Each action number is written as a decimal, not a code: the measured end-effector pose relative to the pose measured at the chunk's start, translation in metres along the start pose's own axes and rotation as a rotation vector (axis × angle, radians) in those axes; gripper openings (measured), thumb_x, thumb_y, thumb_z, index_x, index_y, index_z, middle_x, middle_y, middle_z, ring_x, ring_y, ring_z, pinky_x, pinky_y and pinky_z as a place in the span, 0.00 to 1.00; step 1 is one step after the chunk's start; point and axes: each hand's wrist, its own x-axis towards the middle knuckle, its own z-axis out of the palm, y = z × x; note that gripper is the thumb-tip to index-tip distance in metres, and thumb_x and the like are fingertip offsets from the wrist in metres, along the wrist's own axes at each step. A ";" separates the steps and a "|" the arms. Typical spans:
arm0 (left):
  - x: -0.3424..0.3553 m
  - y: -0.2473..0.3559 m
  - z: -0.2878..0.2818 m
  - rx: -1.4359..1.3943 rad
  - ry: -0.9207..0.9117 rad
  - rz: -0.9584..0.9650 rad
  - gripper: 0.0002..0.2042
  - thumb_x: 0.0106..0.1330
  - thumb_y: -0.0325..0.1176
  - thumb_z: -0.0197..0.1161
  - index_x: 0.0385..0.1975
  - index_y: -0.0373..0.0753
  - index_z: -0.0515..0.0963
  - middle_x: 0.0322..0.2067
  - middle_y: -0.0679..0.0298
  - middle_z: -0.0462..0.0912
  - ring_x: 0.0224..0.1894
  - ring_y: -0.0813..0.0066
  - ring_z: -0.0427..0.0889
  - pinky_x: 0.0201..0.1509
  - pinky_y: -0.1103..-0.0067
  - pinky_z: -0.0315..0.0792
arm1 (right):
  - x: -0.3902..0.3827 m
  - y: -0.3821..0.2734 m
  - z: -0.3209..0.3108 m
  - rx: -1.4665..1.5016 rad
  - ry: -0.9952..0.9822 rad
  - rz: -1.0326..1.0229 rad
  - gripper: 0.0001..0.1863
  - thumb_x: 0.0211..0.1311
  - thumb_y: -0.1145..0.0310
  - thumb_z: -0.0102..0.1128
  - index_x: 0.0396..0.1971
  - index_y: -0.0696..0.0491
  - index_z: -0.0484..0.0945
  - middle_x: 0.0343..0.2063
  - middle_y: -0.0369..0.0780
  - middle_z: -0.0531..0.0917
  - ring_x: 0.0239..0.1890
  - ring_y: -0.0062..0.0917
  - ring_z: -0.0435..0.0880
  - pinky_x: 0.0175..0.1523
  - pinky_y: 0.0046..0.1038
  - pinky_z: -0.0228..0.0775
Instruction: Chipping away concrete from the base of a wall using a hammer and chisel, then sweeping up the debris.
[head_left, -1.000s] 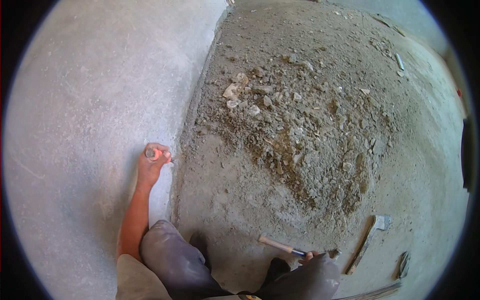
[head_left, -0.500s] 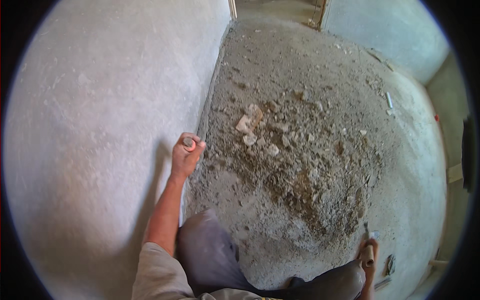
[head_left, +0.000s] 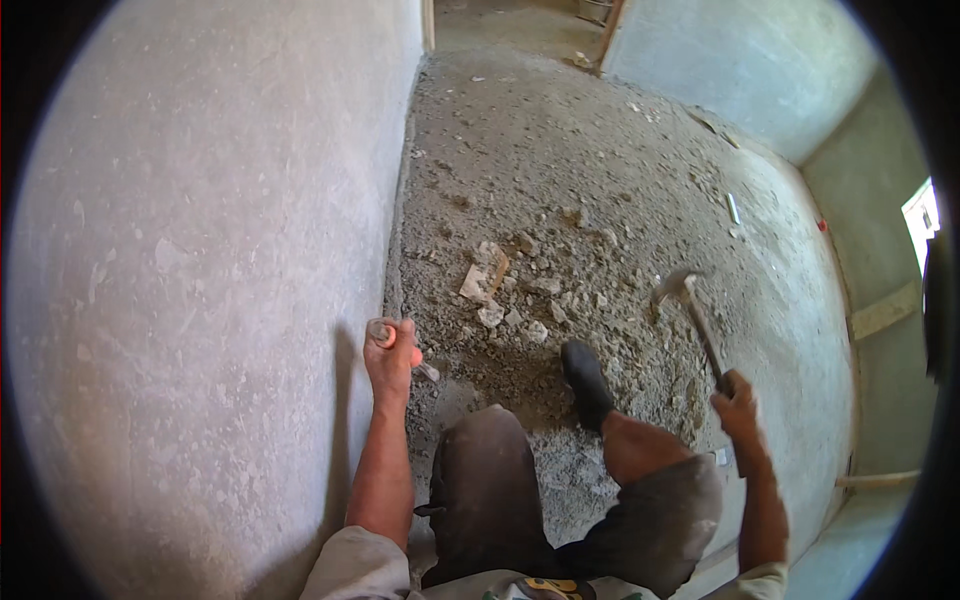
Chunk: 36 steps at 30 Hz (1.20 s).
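My left hand (head_left: pixel 390 352) is closed around a chisel (head_left: pixel 428 371) with an orange-red hand guard, close to the left wall. Its round struck end shows above the fist, and the other end sticks out below on the right. At the right, my right hand (head_left: pixel 738 400) grips a hammer (head_left: pixel 706 335) by the lower end of its handle. The hammer head, slightly blurred, is over the right side of a heap of broken mortar rubble (head_left: pixel 610 270). The chisel is apart from the hammer.
A bare plastered wall (head_left: pixel 230 250) runs along my left. Pale broken chunks (head_left: pixel 490 313) lie amid the rubble. My dark shoe (head_left: pixel 586 385) stands on the debris. A white tube (head_left: pixel 733 208) lies farther right. A doorway (head_left: pixel 515 25) opens at the far end.
My right hand has risen forward with the hammer from low at the right. My right foot has come into view on the rubble. The left hand keeps the chisel by the wall, now tilted differently.
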 end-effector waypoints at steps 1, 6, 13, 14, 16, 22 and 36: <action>0.003 -0.002 -0.008 -0.033 -0.049 -0.052 0.10 0.64 0.32 0.63 0.29 0.41 0.66 0.20 0.69 0.70 0.20 0.83 0.68 0.23 0.84 0.66 | 0.003 -0.023 0.011 -0.018 -0.060 0.052 0.11 0.45 0.69 0.56 0.29 0.56 0.72 0.18 0.49 0.74 0.21 0.38 0.75 0.28 0.38 0.65; 0.022 0.002 -0.025 0.045 0.018 0.051 0.11 0.63 0.34 0.64 0.31 0.38 0.67 0.24 0.66 0.73 0.26 0.81 0.71 0.33 0.80 0.70 | 0.067 -0.072 0.091 -0.032 -0.241 0.027 0.13 0.45 0.68 0.57 0.33 0.54 0.75 0.24 0.52 0.78 0.30 0.48 0.79 0.36 0.42 0.68; 0.066 0.031 -0.010 0.286 0.112 0.139 0.08 0.60 0.25 0.62 0.34 0.37 0.69 0.36 0.59 0.75 0.39 0.75 0.75 0.40 0.77 0.73 | 0.197 -0.107 0.210 -0.156 -0.461 -0.325 0.13 0.48 0.70 0.56 0.37 0.53 0.72 0.28 0.53 0.80 0.38 0.52 0.79 0.42 0.48 0.69; 0.072 0.034 -0.005 0.305 0.128 0.130 0.08 0.60 0.25 0.62 0.34 0.37 0.69 0.36 0.59 0.75 0.39 0.75 0.75 0.40 0.77 0.73 | 0.211 -0.111 0.221 -0.232 -0.591 -0.328 0.12 0.48 0.71 0.56 0.36 0.53 0.72 0.29 0.53 0.80 0.38 0.52 0.79 0.42 0.48 0.70; 0.092 0.038 0.004 0.327 0.096 0.152 0.07 0.60 0.24 0.61 0.34 0.37 0.70 0.36 0.59 0.76 0.41 0.74 0.75 0.42 0.75 0.73 | 0.226 -0.095 0.246 -0.171 -0.653 -0.373 0.12 0.48 0.71 0.56 0.36 0.52 0.72 0.31 0.51 0.81 0.38 0.50 0.80 0.41 0.48 0.69; 0.182 0.029 0.063 0.266 0.146 0.184 0.08 0.58 0.21 0.63 0.32 0.38 0.70 0.33 0.61 0.77 0.32 0.78 0.74 0.35 0.78 0.73 | 0.265 -0.075 0.278 -0.047 -1.111 -0.224 0.25 0.53 0.52 0.60 0.42 0.58 0.74 0.37 0.54 0.80 0.45 0.47 0.80 0.48 0.41 0.69; 0.298 -0.061 0.052 0.646 0.093 0.023 0.11 0.55 0.30 0.69 0.28 0.41 0.71 0.24 0.70 0.73 0.30 0.80 0.71 0.37 0.78 0.68 | 0.330 -0.108 0.294 -0.080 -1.164 -0.294 0.25 0.52 0.54 0.61 0.45 0.56 0.77 0.31 0.52 0.82 0.36 0.46 0.82 0.43 0.40 0.72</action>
